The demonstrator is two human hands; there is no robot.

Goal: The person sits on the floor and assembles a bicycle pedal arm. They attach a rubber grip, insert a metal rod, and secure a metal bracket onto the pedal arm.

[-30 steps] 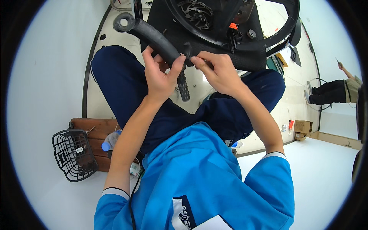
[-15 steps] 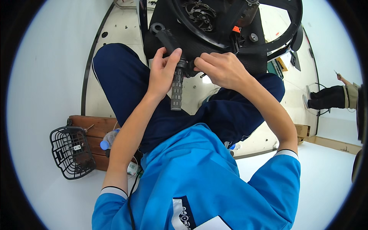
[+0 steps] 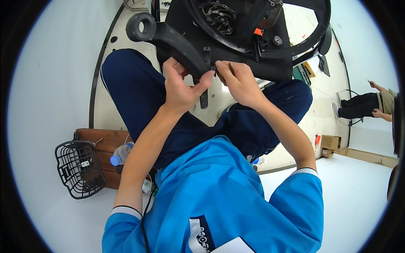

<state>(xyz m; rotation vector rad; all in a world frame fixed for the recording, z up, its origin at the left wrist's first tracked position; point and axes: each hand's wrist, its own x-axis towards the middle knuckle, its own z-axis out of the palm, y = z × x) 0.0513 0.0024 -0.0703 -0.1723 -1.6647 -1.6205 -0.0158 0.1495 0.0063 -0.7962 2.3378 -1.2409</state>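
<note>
Head view shows the left hand [image 3: 182,86] closed around the black handlebar grip [image 3: 177,40], held above the lap near the wheel [image 3: 253,25]. Right hand [image 3: 238,80] pinches a thin tool [image 3: 231,68] at the clamp; the fastening seems unfinished, with both hands on it.

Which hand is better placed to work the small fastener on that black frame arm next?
Right, probably. The right hand pinches a thin tool, its tip at the fastener spot on the black frame arm. The left hand grips the arm from below, steadying it.
</note>
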